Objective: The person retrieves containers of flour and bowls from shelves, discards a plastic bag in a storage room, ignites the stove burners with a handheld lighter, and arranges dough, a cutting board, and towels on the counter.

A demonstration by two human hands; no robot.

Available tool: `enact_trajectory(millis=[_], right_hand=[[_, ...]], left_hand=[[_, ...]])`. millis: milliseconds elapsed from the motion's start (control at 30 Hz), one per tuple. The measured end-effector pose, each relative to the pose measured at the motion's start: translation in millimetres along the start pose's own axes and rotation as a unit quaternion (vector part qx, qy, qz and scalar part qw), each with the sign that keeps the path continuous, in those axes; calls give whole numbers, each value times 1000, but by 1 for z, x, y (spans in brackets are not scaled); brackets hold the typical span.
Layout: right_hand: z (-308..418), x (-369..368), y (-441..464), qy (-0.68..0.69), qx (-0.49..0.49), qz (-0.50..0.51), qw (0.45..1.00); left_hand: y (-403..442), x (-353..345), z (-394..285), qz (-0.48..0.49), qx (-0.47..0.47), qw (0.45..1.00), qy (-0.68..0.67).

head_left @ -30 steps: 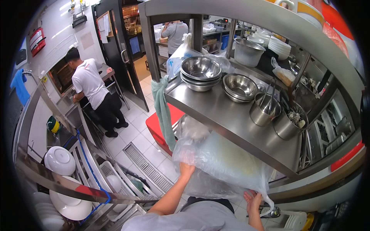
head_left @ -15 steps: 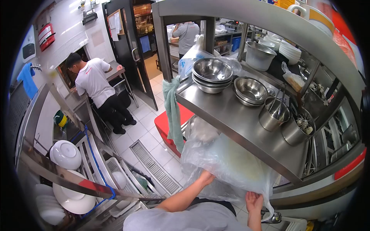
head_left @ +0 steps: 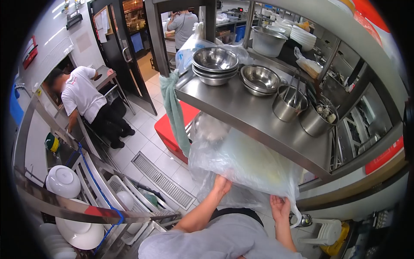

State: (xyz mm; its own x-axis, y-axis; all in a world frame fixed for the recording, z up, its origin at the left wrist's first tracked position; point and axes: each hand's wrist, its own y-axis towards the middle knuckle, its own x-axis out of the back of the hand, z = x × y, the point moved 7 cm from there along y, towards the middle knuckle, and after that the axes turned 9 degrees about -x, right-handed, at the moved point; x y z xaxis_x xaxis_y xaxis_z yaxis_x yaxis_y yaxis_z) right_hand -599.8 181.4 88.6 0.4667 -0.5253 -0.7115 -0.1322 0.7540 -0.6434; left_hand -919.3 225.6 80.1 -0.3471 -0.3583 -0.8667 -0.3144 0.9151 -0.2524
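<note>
A large clear plastic bag [head_left: 254,159] with something pale and flat inside lies below the steel shelf's front edge, its loose film hanging down. My left hand [head_left: 222,185] is at the bag's lower left edge; its fingertips go under the film, so its grip is hidden. On the right, my right hand [head_left: 280,207] is palm up under the bag's near edge, fingers apart, beside the twisted end of the bag. Above the bag, the steel shelf [head_left: 233,108] bears stacked metal bowls [head_left: 215,64] and steel pots [head_left: 290,103] with utensils.
A co-worker in a white shirt [head_left: 84,93] bends over a counter at the left. Another person [head_left: 183,28] stands beyond the doorway. A green towel [head_left: 173,112] hangs by a red box [head_left: 166,134]. White bowls [head_left: 63,181] sit in the rack at lower left.
My left hand has let go of the bunched film at the bag's left and moved down and right to its near edge. My right hand has turned palm up. The co-worker bends further over.
</note>
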Motion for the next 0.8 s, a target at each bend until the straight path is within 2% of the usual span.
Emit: enact_trajectory(millis=[167,300,367,433,467,567,600,667,733,800], right_hand=[[-8,-14,-18,1,-20,30,999],[-16,-3,-30,-68,-16,86,994],[-14,4,-39,-87,-19,109,990],[-19,6,-57,-158,-79,166,970],[-10,7,-64,-154,-75,153,973],[5,-31,-91,-199,-227,234,924],[8,-26,-87,-194,-229,231,925],[14,-9,-70,-326,-192,215,900],[10,-2,-62,-345,-231,223,882],[3,-4,-58,-419,-285,267,820]], left_hand=[[9,1,-2,59,-39,995,-67],[1,19,-10,79,-47,994,-55],[-17,15,-26,127,-66,988,-62],[-54,-3,-45,106,-71,991,-34],[-71,-7,-54,85,-85,993,-5],[-120,14,-57,54,-85,995,-1],[-136,19,-56,51,-82,995,3],[-169,29,-63,27,-145,989,9],[-201,41,-70,15,-182,983,30],[-236,59,-81,14,-253,965,66]])
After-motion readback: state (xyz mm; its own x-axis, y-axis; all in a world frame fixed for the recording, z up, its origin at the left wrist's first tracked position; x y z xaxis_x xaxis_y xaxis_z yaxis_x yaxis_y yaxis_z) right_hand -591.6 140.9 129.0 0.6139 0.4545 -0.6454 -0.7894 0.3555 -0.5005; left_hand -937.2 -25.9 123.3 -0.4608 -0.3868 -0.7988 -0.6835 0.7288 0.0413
